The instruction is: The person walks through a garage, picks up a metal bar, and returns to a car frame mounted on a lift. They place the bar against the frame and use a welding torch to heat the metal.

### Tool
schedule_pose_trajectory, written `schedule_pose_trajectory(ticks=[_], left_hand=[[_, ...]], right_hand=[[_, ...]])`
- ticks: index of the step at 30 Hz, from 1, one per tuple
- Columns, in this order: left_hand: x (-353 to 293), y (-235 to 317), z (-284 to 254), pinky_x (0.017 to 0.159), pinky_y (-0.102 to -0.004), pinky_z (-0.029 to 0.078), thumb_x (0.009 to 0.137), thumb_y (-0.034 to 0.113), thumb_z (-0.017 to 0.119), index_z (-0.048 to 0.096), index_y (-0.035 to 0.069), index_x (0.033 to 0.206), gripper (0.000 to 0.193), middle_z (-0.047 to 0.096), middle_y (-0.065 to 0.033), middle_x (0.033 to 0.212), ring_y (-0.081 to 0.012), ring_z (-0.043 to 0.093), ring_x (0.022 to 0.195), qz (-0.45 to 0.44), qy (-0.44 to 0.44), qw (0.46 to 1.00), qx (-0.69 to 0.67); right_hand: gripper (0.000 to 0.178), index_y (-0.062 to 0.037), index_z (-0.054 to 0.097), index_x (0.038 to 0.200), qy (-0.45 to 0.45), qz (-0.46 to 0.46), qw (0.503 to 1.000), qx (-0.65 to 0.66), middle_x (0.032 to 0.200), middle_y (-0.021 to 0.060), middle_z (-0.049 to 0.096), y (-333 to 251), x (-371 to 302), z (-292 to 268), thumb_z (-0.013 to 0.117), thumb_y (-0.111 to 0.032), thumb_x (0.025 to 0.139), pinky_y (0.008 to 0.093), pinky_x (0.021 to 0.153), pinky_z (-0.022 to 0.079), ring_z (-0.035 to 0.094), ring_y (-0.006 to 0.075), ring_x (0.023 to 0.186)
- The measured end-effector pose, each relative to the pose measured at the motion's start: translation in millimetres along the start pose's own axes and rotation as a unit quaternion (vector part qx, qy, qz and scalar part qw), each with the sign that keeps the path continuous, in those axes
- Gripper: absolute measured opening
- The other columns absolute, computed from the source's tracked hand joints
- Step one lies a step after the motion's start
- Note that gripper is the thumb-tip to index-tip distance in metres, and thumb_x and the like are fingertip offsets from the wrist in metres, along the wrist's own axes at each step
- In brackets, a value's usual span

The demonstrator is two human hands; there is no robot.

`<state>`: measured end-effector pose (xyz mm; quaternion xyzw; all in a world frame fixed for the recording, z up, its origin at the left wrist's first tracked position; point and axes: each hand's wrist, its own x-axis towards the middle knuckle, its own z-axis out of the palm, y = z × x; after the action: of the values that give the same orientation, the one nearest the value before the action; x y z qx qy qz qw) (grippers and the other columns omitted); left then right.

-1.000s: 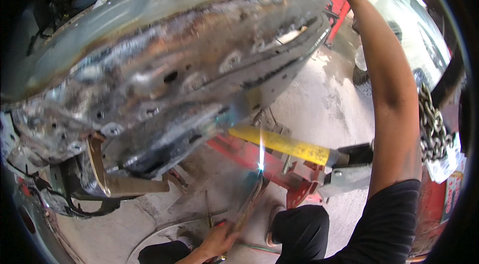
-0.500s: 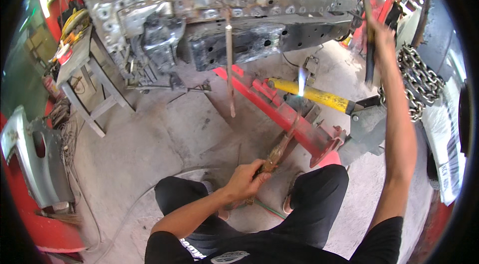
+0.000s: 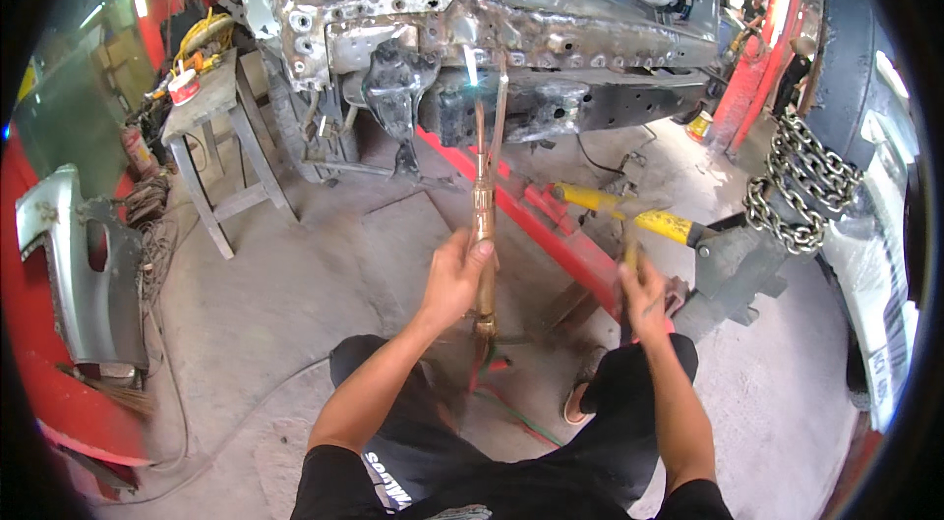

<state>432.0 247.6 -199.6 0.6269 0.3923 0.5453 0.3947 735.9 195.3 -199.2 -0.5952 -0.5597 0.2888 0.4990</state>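
My left hand [image 3: 455, 276] is wrapped round a brass gas torch [image 3: 483, 201], which stands nearly upright in front of the car body. A bright flame [image 3: 472, 70] leaves its tip and meets the lower edge of the bare metal car frame [image 3: 590, 40]. Just right of the torch, a thin metal rod [image 3: 500, 117] hangs from that edge. My right hand [image 3: 644, 302] grips a hammer [image 3: 630, 250] above my right knee; its head is smeared by motion. Red and green hoses [image 3: 521, 415] run below the torch.
A red beam [image 3: 580, 260] and a yellow cylinder [image 3: 629, 208] lie under the car. Chains [image 3: 801, 186] hang at the right. A grey wooden stand [image 3: 231, 122] and a silver fender [image 3: 74, 274] are at the left. People stand at the far right.
The torch has swung from low over the red beam up to the car frame. My right hand has come down from high at the right with the hammer. The view has shifted.
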Motion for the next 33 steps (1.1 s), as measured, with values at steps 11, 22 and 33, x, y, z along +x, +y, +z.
schedule_pose_trajectory(ticks=[11, 22, 33], left_hand=[[51, -12, 16, 0.067, -0.0293, 0.048, 0.103, 0.033, 0.054, 0.062, -0.001, 0.104, 0.035, 0.066, -0.0054, 0.083, -0.0121, 0.059, 0.074, -0.048, 0.015, 0.998, -0.04], [54, -29, 12, 0.075, -0.0321, 0.054, 0.096, 0.046, 0.062, 0.058, 0.0, 0.118, 0.051, 0.067, -0.009, 0.093, -0.0172, 0.065, 0.083, -0.079, 0.004, 0.993, -0.089], [64, -25, 12, 0.07, -0.0293, 0.053, 0.099, 0.041, 0.06, 0.061, 0.0, 0.113, 0.044, 0.067, -0.008, 0.089, -0.0139, 0.065, 0.079, -0.066, -0.004, 0.99, -0.123]], right_hand=[[0.035, 0.0024, 0.061, 0.119, -0.093, 0.075, 0.991, 0.063, 0.07, 0.0033, 0.056, 41, -18, 30, 0.064, -0.022, 0.093, 0.0284, 0.054, 0.04, 0.052, 0.0105, 0.058], [0.037, 0.0055, 0.06, 0.118, -0.141, 0.037, 0.989, 0.008, 0.08, 0.0186, 0.065, 31, -18, 37, 0.063, -0.013, 0.086, 0.0337, 0.07, 0.049, 0.063, 0.0231, 0.072], [0.037, 0.0043, 0.06, 0.118, -0.134, 0.012, 0.991, -0.01, 0.077, 0.0208, 0.063, 45, -19, 48, 0.063, -0.012, 0.085, 0.0339, 0.066, 0.049, 0.064, 0.024, 0.068]])
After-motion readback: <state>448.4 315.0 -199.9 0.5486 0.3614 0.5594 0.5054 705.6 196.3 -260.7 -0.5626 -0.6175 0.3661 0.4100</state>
